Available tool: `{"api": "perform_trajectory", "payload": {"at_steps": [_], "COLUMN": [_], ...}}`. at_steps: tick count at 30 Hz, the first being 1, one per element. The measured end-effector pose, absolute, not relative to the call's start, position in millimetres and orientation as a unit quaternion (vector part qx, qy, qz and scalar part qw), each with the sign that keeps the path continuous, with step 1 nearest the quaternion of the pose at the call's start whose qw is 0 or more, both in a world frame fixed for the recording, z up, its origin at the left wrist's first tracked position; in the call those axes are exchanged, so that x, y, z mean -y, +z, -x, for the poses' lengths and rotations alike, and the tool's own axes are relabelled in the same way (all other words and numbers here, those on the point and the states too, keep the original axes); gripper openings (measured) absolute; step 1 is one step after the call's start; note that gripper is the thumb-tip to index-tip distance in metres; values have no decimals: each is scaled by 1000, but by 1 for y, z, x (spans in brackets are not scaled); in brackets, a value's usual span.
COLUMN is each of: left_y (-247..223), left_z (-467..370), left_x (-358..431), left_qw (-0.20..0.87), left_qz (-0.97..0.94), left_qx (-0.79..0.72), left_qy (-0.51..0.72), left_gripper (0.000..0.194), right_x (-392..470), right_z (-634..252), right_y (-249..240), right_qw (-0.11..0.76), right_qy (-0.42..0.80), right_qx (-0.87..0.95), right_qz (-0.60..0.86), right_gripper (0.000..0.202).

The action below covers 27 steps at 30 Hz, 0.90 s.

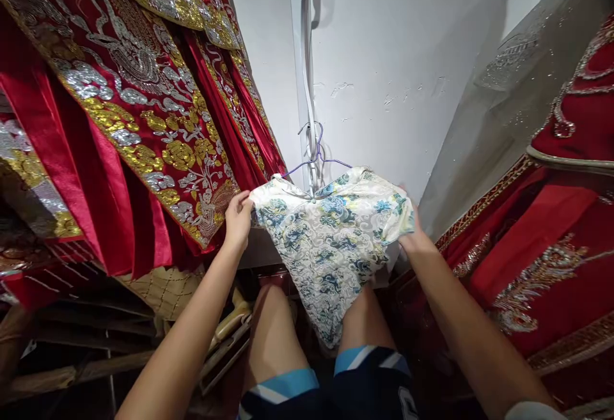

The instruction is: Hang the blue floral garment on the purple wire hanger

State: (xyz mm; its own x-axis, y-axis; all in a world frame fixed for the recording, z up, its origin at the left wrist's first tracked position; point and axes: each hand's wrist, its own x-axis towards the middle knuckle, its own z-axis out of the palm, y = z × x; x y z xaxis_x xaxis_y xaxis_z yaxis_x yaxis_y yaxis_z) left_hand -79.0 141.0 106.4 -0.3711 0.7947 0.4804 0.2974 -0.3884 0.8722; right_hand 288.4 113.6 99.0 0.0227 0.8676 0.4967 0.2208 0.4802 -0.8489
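A white floral dress [330, 241] with blue and green print and short sleeves hangs on a purple wire hanger [336, 162] in front of me. My left hand [238, 218] pinches the end of its left-side sleeve. At the other sleeve is my right hand [413, 231], its fingers mostly hidden behind the fabric and apparently gripping the cuff. The garment's lower part narrows between my knees. The hanger's hook reaches up beside a white strap or cable [311, 107] along the wall.
Red garments with gold and silver embroidery [158, 100] hang close on the left. More red beaded garments [542, 266] and a sheer sparkly fabric [484, 113] hang at the right. A white wall [384, 43] stands behind; wooden pieces [77, 375] lie low left.
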Motion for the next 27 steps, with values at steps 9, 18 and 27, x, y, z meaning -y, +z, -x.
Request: {"api": "perform_trajectory", "payload": {"at_steps": [9, 18, 27], "left_y": [130, 132, 126], "left_z": [44, 12, -19], "left_x": [-130, -113, -141], "left_qw": [83, -88, -33], "left_qz": [-592, -817, -778], "left_qx": [-474, -412, -404], "left_qy": [646, 393, 481], "left_gripper": [76, 78, 108], "right_x": [-113, 2, -40], "right_z": [-301, -243, -184], "right_y": [136, 126, 114], "right_qw": [662, 511, 609], "right_qy": [345, 565, 597], "right_qx": [516, 608, 453], "right_qz": [421, 225, 258], "right_gripper": [62, 46, 59]}}
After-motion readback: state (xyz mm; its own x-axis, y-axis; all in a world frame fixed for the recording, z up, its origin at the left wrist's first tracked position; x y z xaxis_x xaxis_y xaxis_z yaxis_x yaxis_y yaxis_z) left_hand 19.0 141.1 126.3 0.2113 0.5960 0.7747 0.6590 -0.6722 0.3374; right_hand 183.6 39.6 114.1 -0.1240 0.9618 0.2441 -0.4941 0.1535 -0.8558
